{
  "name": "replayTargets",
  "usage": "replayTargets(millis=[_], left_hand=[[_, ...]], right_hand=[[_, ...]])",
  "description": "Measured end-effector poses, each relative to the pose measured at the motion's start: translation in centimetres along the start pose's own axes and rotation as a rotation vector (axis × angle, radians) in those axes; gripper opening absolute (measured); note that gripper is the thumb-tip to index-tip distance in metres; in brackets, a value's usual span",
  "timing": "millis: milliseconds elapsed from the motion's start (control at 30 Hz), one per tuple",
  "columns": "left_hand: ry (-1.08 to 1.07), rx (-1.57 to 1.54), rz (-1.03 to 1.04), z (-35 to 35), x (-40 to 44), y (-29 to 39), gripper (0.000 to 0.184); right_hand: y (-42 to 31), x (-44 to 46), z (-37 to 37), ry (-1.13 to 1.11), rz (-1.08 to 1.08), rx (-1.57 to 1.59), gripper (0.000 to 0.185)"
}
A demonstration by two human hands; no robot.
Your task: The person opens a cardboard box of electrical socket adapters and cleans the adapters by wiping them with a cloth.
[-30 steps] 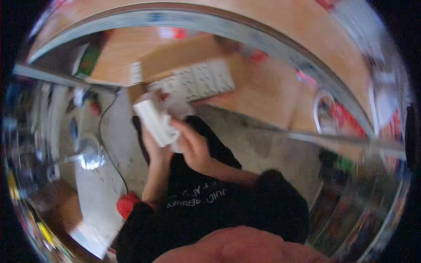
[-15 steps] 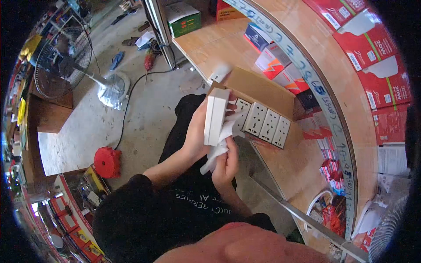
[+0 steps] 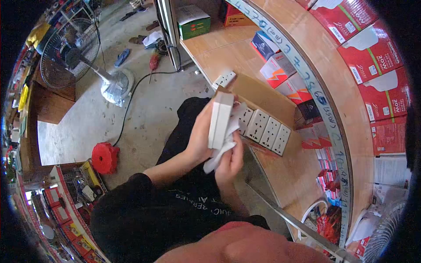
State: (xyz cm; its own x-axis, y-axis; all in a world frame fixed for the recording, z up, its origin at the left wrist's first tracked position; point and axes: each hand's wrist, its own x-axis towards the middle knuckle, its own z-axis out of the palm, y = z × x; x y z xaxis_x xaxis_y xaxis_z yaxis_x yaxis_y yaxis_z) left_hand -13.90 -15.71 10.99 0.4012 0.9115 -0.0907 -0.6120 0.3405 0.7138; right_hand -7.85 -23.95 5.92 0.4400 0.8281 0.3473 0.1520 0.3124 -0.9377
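Observation:
A white power strip (image 3: 220,122) is tilted nearly upright in my left hand (image 3: 199,136), its narrow side facing me. My left fingers wrap behind it and are mostly hidden. My right hand (image 3: 231,163) grips a crumpled white cloth (image 3: 215,161) and presses it against the strip's right side. Just beyond my hands, several white socket strips (image 3: 258,125) stand in a row in an open cardboard box (image 3: 274,100). Another socket strip (image 3: 226,79) lies at the box's far left corner.
The box rests on a wooden shelf (image 3: 215,46) with a glass edge (image 3: 313,83) along its right. Red bulb boxes (image 3: 379,48) are stacked beyond the glass. On the floor to the left stand a fan (image 3: 112,85) and a red round object (image 3: 105,158). A metal bar (image 3: 285,215) crosses lower right.
My right hand has shifted slightly right with the cloth, which is bunched closer against the strip. The strip leans a little more. The whole view has also moved slightly.

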Motion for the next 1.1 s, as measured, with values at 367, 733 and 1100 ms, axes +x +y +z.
replayTargets(millis=[367,733,1100], left_hand=[[0.002,0.026,-0.123,0.7,-2.1,-2.2,0.035],[-0.032,0.103,0.018,-0.7,-0.3,-0.4,0.047],[-0.116,0.145,0.128,0.3,-1.1,-1.4,0.043]], right_hand=[[-1.3,2.7,-1.3,0.172,-0.043,0.105,0.037],[0.4,-1.1,-1.0,-0.001,0.025,-0.039,0.037],[1.1,0.4,-1.0,0.095,0.036,0.087,0.045]])
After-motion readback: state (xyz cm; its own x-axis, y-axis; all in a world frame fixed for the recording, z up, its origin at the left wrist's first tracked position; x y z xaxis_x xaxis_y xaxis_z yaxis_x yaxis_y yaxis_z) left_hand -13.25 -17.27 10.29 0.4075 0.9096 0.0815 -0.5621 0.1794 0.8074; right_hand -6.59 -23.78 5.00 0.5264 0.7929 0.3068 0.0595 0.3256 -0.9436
